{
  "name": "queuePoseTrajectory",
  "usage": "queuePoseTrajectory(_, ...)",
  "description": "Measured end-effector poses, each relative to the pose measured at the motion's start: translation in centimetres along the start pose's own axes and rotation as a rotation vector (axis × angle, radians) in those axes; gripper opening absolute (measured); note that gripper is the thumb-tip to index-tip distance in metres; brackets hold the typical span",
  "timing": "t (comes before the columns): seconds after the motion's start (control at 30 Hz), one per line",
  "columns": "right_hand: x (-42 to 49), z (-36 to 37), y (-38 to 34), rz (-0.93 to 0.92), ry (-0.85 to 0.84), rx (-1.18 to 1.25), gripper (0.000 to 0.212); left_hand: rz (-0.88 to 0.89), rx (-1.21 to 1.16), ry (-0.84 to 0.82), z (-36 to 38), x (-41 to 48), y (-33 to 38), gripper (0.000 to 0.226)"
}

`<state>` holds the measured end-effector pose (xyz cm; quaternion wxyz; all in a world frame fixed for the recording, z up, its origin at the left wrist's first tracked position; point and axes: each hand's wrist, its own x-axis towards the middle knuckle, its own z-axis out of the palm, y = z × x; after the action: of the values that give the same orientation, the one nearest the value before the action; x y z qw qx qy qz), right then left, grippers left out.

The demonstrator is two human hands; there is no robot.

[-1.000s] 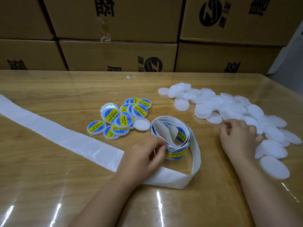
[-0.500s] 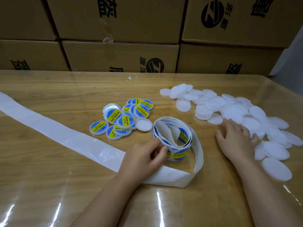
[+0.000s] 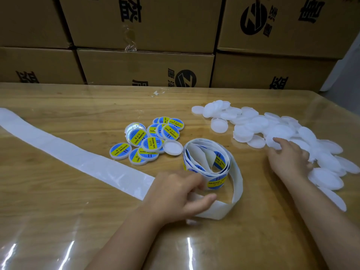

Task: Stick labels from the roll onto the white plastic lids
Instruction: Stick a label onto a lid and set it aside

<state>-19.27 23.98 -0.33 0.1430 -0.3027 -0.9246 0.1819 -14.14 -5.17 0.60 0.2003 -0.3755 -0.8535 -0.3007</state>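
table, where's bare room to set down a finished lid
Bare wood lies between the strip and the boxes, left of the labelled lids; also near the front edge, left of the left hand, and between both arms. Crowded: around the roll and the white lids under the right hand.

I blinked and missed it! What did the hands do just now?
The right hand uncurled its fingers and now lies flat on the white lids. The left hand stayed pinching at the label roll. The labelled lids and backing strip have not moved.
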Motion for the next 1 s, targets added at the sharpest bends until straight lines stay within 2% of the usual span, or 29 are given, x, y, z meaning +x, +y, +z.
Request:
queuePoseTrajectory(0.17,1.6,0.0,-0.1,0.068,0.048,0.028,0.033,0.012,-0.014,-0.082,0.7,-0.1,0.3,0.036)
queuePoseTrajectory(0.3,1.4,0.5,-0.1,0.069,0.184,0.248,0.026,-0.094,-0.045,-0.098,0.6,0.0,-0.2,0.033)
queuePoseTrajectory(0.4,0.6,0.6,-0.2,-0.042,0.265,0.467,0.022,-0.147,-0.045,-0.112,0.3,-0.2,-0.4,0.013)
queuePoseTrajectory(0.5,-0.9,0.2,-0.9,-0.198,0.318,0.583,0.02,-0.12,0.033,-0.06,-0.2,-0.1,-0.2,0.025)
queuePoseTrajectory(0.6,-3.2,0.2,-2.3,-0.314,0.291,0.721,0.024,-0.076,0.058,0.022,-0.3,0.2,0.7,0.021)
queuePoseTrajectory(0.67,-4.6,0.4,-3.4,-0.315,0.243,0.852,0.028,-0.019,0.093,0.05,0.4,0.4,1.4,0.022)
queuePoseTrajectory(0.73,-5.7,0.7,-4.3,-0.31,0.163,0.965,0.032,0.026,0.166,0.006,1.4,0.6,1.9,0.035)
queuePoseTrajectory(0.8,-6.5,1.3,-4.6,-0.352,0.084,0.987,0.033,0.05,0.268,-0.047,2.1,0.8,1.9,0.037)
queuePoseTrajectory(0.9,-6.8,1.8,-4.7,-0.384,0.017,0.986,0.026,0.024,0.35,-0.032,2.1,0.9,1.1,0.029)
queuePoseTrajectory(1.0,-6.6,1.9,-4.7,-0.285,-0.006,1.118,0.016,-0.036,0.365,-0.003,1.6,0.7,0.3,0.022)
